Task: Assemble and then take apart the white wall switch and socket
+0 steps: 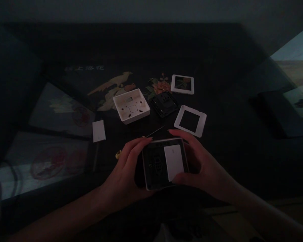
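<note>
A wall switch (pixel 155 169) with a black face and a pale rim is held between my two hands near the front of the dark table. My left hand (pixel 126 171) grips its left side, fingers on the top left corner and the thumb side beneath. On the right half of the black face lies a white rocker plate (pixel 175 159). My right hand (pixel 200 164) clasps the right side, its thumb on the lower edge of that plate. Behind my left fingers, a screwdriver (pixel 155 130) shows its thin shaft and part of a yellow handle.
Beyond my hands stand an open white mounting box (pixel 132 109) and a black switch module (pixel 164 103). Two white square frames (pixel 202 124) lie to the right of them. A loose white plate (pixel 99 131) lies at left. The tabletop is glossy and dimly lit.
</note>
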Demonstrator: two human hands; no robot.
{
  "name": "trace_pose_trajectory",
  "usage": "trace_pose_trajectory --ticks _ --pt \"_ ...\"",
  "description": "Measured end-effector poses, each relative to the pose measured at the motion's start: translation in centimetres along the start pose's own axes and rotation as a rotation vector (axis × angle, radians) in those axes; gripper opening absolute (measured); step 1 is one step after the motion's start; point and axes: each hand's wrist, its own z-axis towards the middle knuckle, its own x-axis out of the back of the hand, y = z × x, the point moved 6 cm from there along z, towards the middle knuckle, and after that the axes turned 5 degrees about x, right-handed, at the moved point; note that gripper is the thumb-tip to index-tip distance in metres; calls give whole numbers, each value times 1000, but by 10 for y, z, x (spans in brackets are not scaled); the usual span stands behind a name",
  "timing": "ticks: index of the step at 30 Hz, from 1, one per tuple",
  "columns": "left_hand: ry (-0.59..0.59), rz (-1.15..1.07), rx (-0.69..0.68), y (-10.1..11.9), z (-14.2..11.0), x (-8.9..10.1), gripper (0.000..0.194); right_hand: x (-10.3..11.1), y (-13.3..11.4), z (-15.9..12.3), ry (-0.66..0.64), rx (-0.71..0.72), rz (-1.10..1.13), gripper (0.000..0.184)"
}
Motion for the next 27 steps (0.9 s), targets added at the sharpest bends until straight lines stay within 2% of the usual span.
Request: trace_pose_trajectory --ticks 2,4,8,12,18,27 --pt "3 -15 22 -2 0 1 98 1 -3 0 -33 61 -124 100" --pt "2 -10 21 -2 0 1 98 0 -4 -1 -84 132 -295 109" --pt "-13 30 18 -2 -1 0 102 -1 -2 -4 -104 218 -535 103" --pt "-50 68 32 -3 -2 -2 105 0 1 -2 -80 177 -612 106" --pt "-132 81 68 -7 -3 -9 105 -1 1 3 -75 130 -661 94" --pt "-181 67 40 -7 -3 -14 104 -2 3 2 -90 146 -699 89"
